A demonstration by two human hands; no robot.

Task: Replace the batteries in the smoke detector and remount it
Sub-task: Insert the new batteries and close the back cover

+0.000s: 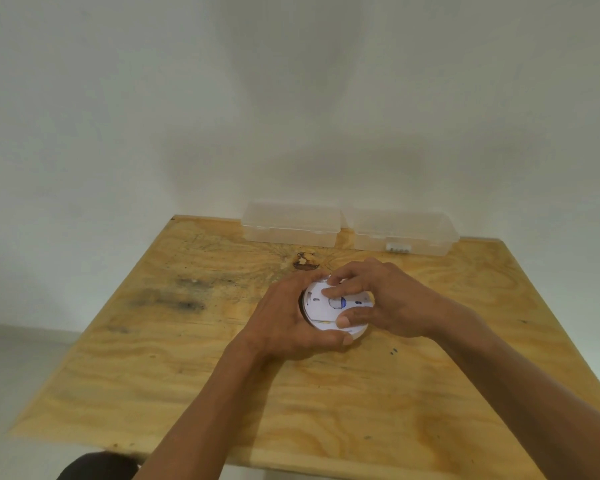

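Two bare arms reach in from the bottom edge and meet over the middle of the table. Fingers of the left hand (288,317) curl round the left side of the round white plastic smoke detector (329,311), with the thumb hooked at its near rim. Fingers of the right hand (385,299) bend over the top of it: one fingertip presses the flat white face, the others curl over the far rim, and the thumb pushes on the near part of the face. So both hands grip the same thing.

That smoke detector sits in the middle of the table with its flat back side up. It shows a small blue and grey part near the centre and a thin yellow line by the near edge. I cannot tell if it rests on the wood or is lifted a little.

Under it is the light brown plywood table (187,375), with dark smudges on the left. At the far edge, by the white wall (291,98), two clear plastic boxes with lids stand side by side: the left box (291,225) and the right box (404,233).
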